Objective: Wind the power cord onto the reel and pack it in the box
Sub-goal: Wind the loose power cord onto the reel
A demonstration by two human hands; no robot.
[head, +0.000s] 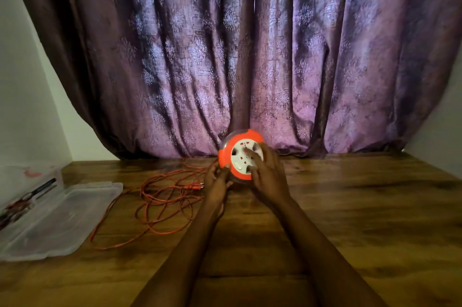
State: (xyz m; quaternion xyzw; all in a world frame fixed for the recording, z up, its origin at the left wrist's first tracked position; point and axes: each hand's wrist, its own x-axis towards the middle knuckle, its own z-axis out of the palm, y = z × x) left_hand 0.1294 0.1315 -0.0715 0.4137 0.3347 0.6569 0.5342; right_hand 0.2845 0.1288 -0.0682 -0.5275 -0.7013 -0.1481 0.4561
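Left hand (217, 176) gripped the lower left rim of the reel (241, 154), fingers curled round the orange edge. Right hand (266, 171) lay against the reel's white socket face, fingers spread and blurred; whether it actually gripped anything could not be told. Reel stood on edge, face tilted toward the camera, at the far side of the table (350, 219), close against the purple curtain (250, 44).

Just left of the left hand, the orange power cord (165, 203) lay loose on the table in tangled loops, unwound. Its plug (194, 186) sat near the left wrist.

Farther left, well apart from both hands, a clear plastic lid (62, 216) lay flat at the table's edge. Beyond it stood a clear box (32, 174), holding dark and reddish items too blurred to identify. One strand of cord ran past the lid's near corner.
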